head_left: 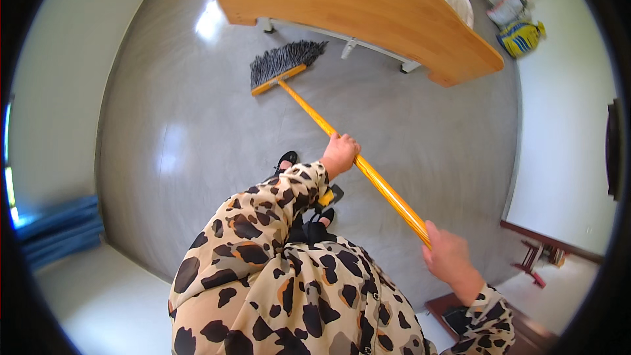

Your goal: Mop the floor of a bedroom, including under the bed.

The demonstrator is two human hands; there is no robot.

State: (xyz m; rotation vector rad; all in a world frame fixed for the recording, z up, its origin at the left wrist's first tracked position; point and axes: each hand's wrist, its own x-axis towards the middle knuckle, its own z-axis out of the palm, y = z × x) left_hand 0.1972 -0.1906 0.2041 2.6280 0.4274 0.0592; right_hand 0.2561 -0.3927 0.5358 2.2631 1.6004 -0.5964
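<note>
A long wood-grain mop handle (387, 187) slants across the view before me. My left hand (341, 152) grips it around the middle, while my right hand (449, 256) is closed around its near end at the lower right. At the far end, an orange-yellow crossbar (278, 80) carries the grey string mop head (286, 61). The strands lie spread on the grey floor (212, 113), pointing away from me, just in front of the bed's wooden end board (345, 10).
White metal bed legs (349, 48) stand beneath the end board. A yellow-and-blue bag (520, 38) and a whitish bag (510, 10) sit by the right wall. A blue curtain (64, 229) hangs at left. Reddish-brown furniture (531, 262) shows beyond the doorway at lower right.
</note>
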